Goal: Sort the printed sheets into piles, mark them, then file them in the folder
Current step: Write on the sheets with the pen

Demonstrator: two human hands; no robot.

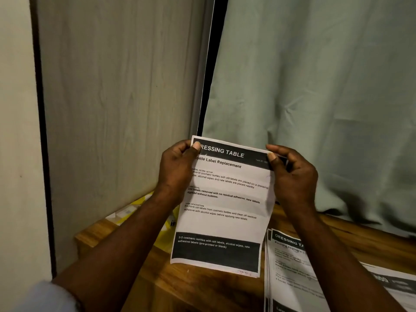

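**Sheet held up, both hands on its top corners**

The white printed sheet with the black header band [222, 210], titled "DRESSING TABLE / Bottle Label Replacement", is in the air above the brown wooden table [202, 287]. Its long axis is near upright and its print faces the camera.

- Left hand [177, 170] pinches the sheet's top-left corner, thumb on the front.
- Right hand [292, 174] pinches the top-right corner the same way.
- A flat pile of similar printed sheets [290, 266] lies below-right of the held sheet, under the right forearm. Its top page also has a "DRESSING TA…" header.
- Another dark-headed page [396, 287] lies further right.

Looks like the sorting step. If the headers match, the drop goes down and right, and the right hand is nearer.

A yellow item [144, 201] sits left of the held sheet, behind the left forearm; I can't tell what it is. No folder or marker is in view.
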